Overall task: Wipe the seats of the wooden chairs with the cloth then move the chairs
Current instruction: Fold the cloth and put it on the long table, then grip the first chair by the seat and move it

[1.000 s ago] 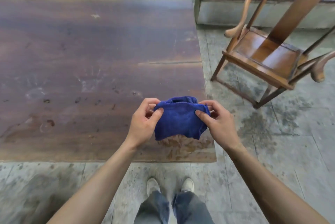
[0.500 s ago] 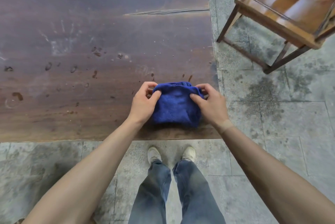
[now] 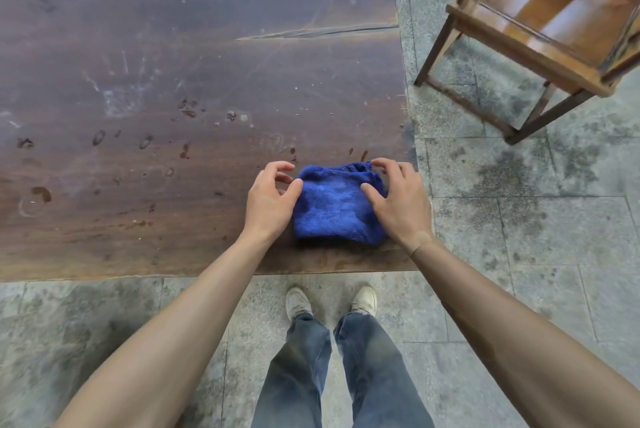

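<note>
A folded blue cloth [image 3: 334, 205] lies flat on the dark wooden table [image 3: 173, 63], close to its front right corner. My left hand [image 3: 270, 200] sits at the cloth's left edge with its fingers curled and apart, only the thumb touching the fabric. My right hand [image 3: 401, 202] rests palm down on the cloth's right edge, fingers spread, thumb on top of the cloth. A wooden chair [image 3: 554, 11] with a glossy brown seat stands on the floor at the upper right, apart from the table and out of reach of both hands.
The table top carries stains, scratches and a long crack [image 3: 322, 33] near its right side. Grey stone paving [image 3: 519, 219] surrounds the table. My feet [image 3: 330, 301] stand just in front of the table's front edge.
The cloth came down from the air onto the table. Both hands have loosened from a pinch, their fingers now spread. The view tilted downward, so the chair shifted to the top right.
</note>
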